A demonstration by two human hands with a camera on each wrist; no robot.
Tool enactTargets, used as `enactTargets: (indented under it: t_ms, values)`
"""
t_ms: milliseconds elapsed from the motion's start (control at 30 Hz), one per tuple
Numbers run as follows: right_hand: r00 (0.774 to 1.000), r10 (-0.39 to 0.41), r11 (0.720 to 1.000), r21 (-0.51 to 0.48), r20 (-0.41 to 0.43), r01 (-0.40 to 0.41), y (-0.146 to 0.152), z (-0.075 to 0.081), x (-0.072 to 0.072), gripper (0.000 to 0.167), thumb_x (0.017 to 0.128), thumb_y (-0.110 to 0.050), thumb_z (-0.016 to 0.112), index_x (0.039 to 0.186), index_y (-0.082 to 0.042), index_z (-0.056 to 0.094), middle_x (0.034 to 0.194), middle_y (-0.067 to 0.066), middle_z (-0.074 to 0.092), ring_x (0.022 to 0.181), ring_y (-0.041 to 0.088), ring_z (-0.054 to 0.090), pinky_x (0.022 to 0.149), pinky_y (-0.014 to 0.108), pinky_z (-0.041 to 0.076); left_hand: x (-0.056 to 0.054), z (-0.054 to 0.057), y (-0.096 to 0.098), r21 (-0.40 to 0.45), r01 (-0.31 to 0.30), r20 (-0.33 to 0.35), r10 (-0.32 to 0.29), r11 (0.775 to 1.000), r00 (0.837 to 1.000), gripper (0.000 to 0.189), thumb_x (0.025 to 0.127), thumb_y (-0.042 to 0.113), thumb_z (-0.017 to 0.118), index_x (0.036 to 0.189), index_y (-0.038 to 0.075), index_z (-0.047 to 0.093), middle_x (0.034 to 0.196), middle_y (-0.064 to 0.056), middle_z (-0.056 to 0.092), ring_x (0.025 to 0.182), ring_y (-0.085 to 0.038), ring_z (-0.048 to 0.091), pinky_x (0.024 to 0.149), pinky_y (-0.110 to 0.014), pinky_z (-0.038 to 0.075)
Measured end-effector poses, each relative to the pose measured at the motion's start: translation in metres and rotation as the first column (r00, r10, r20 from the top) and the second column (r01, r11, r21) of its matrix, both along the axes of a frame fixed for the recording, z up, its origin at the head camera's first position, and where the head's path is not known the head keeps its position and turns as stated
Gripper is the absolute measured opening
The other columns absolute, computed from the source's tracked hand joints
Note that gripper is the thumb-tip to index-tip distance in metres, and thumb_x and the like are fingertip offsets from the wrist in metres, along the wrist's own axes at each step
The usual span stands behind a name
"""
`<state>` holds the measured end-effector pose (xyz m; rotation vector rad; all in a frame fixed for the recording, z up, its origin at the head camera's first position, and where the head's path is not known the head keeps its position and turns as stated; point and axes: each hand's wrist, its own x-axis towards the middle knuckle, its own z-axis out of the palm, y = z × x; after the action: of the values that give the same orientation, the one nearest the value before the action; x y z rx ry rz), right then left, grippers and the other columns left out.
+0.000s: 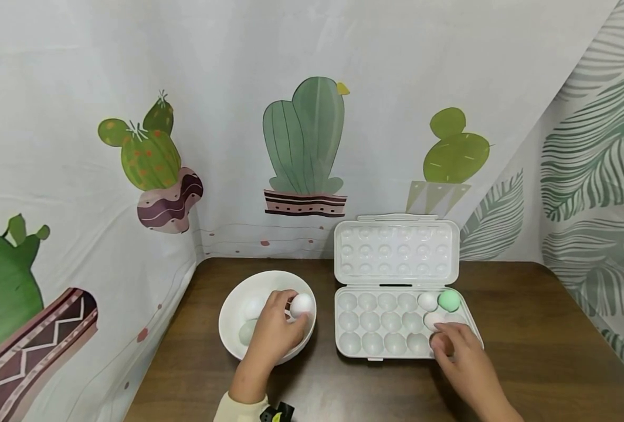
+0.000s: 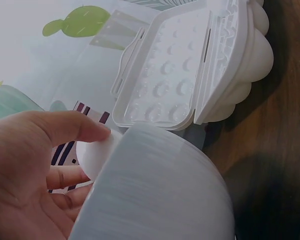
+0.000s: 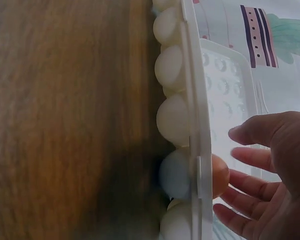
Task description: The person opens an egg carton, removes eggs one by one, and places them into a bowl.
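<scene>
My left hand [image 1: 275, 331] pinches a white egg [image 1: 301, 305] between thumb and fingers above the right side of a white bowl [image 1: 229, 293]. Inside that bowl lie another white egg [image 1: 253, 307] and a pale green egg [image 1: 247, 332]. Over the right end of an open egg carton [image 1: 345, 353], my right hand [image 1: 465, 357] hovers with thumb and fingers spread. A brown egg [image 3: 220, 175] sits in the carton's front row, right beside those fingers. Behind it are two white eggs [image 1: 427, 302] and a bright green egg [image 1: 449, 300]. Fingers partly cover the nearer white one.
The carton's lid [image 1: 396, 252] leans back against the fabric backdrop [image 1: 227, 146] printed with cacti. Hollow cups fill the carton's left part. Brown wooden table [image 1: 312, 387] surface lies between bowl and carton and in front of them.
</scene>
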<state>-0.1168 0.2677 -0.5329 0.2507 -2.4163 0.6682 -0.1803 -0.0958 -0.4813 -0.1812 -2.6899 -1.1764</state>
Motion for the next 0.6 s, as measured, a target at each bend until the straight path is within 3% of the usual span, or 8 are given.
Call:
enactTargets:
  t_ms: [267, 500, 600]
  values:
    - [0.996, -0.043, 0.999, 0.029, 0.081, 0.041, 0.005, -0.003, 0.004, 0.036, 0.075, -0.007, 0.083, 0.108, -0.005, 0.072, 0.103, 0.014, 0.067, 0.095, 0.032, 0.066, 0.082, 0.034, 0.042, -0.001, -0.004, -0.003, -0.011, -0.016, 0.053, 0.017, 1.000, 0.998, 0.039, 0.079, 0.016, 0.070, 0.115, 0.005, 0.064, 0.105, -0.007, 0.062, 0.087, -0.015, 0.061, 0.081, -0.032, 0.053]
    - [0.989, -0.065, 0.997, 0.040, 0.136, 0.060, 0.005, -0.005, 0.006, 0.037, 0.074, -0.009, 0.083, 0.110, -0.005, 0.073, 0.103, 0.017, 0.066, 0.095, 0.035, 0.067, 0.079, 0.053, 0.050, -0.002, -0.010, -0.003, -0.045, -0.001, 0.044, 0.003, 0.999, 0.999, 0.035, 0.078, 0.013, 0.070, 0.111, 0.005, 0.065, 0.102, -0.007, 0.063, 0.084, -0.017, 0.062, 0.079, -0.032, 0.052]
    - [0.983, -0.073, 0.997, 0.032, 0.171, 0.069, 0.005, -0.005, 0.006, 0.038, 0.075, -0.010, 0.083, 0.112, -0.005, 0.072, 0.104, 0.017, 0.066, 0.095, 0.036, 0.067, 0.078, 0.055, 0.050, -0.002, -0.012, -0.003, -0.066, 0.003, 0.038, 0.000, 0.998, 0.999, 0.035, 0.078, 0.013, 0.070, 0.112, 0.005, 0.066, 0.101, -0.007, 0.064, 0.087, -0.017, 0.062, 0.082, -0.036, 0.052]
